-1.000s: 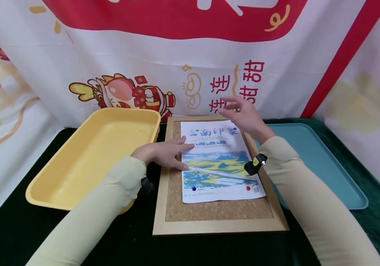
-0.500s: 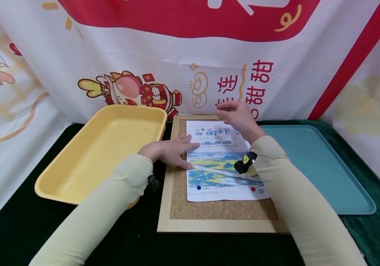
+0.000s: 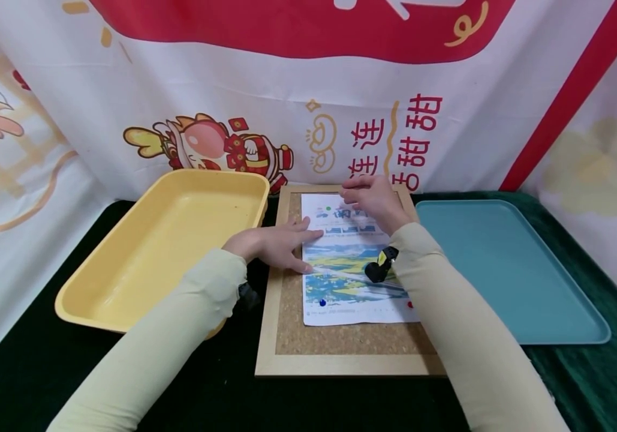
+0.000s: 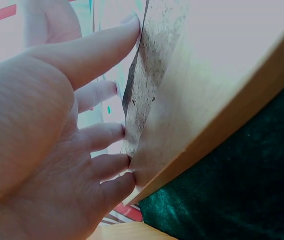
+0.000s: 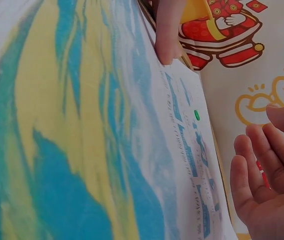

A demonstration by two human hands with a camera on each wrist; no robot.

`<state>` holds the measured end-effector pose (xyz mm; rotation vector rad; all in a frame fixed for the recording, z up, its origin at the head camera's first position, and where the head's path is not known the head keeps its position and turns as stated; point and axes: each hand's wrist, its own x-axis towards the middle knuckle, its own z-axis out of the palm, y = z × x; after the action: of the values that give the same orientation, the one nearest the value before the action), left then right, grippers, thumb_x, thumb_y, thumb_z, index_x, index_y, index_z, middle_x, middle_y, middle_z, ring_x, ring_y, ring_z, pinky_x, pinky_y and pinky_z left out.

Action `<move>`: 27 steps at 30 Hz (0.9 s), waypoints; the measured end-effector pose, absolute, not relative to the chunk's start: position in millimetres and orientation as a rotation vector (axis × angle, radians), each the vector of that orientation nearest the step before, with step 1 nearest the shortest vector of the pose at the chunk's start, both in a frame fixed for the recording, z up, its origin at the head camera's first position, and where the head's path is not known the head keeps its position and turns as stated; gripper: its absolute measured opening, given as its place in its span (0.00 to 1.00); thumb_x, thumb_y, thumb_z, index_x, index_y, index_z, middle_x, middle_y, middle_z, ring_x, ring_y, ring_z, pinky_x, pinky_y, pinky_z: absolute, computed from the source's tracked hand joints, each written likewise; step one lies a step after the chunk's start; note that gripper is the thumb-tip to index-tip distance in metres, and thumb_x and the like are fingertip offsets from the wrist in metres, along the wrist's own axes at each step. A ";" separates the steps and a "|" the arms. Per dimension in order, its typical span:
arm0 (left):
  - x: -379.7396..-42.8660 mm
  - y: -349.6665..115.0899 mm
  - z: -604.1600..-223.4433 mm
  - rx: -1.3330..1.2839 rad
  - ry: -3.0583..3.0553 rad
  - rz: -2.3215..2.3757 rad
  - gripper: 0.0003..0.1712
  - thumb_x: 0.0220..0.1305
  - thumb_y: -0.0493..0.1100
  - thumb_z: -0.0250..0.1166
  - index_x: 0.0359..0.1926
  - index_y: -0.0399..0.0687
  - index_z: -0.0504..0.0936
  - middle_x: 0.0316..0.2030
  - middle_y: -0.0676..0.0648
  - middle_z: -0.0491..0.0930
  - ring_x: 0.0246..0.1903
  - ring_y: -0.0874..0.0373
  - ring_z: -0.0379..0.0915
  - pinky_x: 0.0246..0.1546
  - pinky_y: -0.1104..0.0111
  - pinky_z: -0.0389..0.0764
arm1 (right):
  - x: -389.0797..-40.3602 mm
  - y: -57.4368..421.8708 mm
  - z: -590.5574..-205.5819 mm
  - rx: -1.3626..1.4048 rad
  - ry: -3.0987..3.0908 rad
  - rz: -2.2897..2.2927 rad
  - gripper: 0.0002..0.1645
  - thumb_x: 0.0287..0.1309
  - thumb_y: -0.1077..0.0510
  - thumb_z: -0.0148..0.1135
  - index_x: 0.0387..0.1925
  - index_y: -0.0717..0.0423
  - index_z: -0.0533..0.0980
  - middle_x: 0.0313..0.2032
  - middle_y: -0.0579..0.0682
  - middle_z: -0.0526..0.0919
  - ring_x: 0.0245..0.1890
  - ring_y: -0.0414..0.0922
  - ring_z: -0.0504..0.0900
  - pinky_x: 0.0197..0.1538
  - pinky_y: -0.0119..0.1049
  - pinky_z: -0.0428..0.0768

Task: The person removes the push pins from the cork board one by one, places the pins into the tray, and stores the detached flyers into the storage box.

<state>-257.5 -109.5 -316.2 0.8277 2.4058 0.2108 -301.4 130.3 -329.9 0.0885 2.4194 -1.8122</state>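
A printed landscape poster [image 3: 348,258] lies on a wood-framed cork board [image 3: 340,365]. Push pins dot its corners: green [image 3: 328,209] at upper left, blue [image 3: 322,303] at lower left, red [image 3: 410,305] at lower right, partly beside the right sleeve. My left hand [image 3: 278,246] rests with spread, straight fingers across the poster's left edge. Over the poster's upper right is my right hand [image 3: 375,201], covering that corner. In the right wrist view, the right hand's fingers [image 5: 254,175] are loosely bent, thumb close to the index finger, with nothing visible between them.
To the left stands a deep yellow tub [image 3: 168,252], its right side close to the board. A flat blue tray [image 3: 508,270] lies at the right. Dark green cloth [image 3: 222,384] covers the table, and a printed white curtain [image 3: 265,84] hangs behind.
My right hand has moved left and slightly down toward the green pin, now hiding the upper right corner where a dark pin showed earlier. The left hand keeps its place on the poster.
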 end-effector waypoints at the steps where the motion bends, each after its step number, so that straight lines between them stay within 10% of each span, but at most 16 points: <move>1: -257.4 -109.7 -316.4 0.829 2.405 0.213 0.50 0.76 0.61 0.63 0.87 0.60 0.47 0.87 0.42 0.30 0.86 0.40 0.20 0.85 0.43 0.35 | -301.6 129.5 -330.7 0.089 2.420 -1.814 0.18 0.74 0.57 0.66 0.61 0.52 0.83 0.59 0.52 0.86 0.57 0.50 0.85 0.69 0.52 0.79; 27: -257.6 -108.7 -315.9 0.792 2.395 0.229 0.50 0.76 0.62 0.63 0.87 0.63 0.47 0.87 0.44 0.29 0.86 0.42 0.19 0.85 0.42 0.34 | -312.0 121.0 -354.0 0.021 2.530 -1.592 0.19 0.71 0.59 0.68 0.60 0.59 0.84 0.66 0.55 0.81 0.68 0.53 0.75 0.76 0.54 0.69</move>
<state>-257.6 -108.7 -315.9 0.7919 2.3949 0.2292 -312.0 121.0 -354.0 0.0215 2.5299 -1.5917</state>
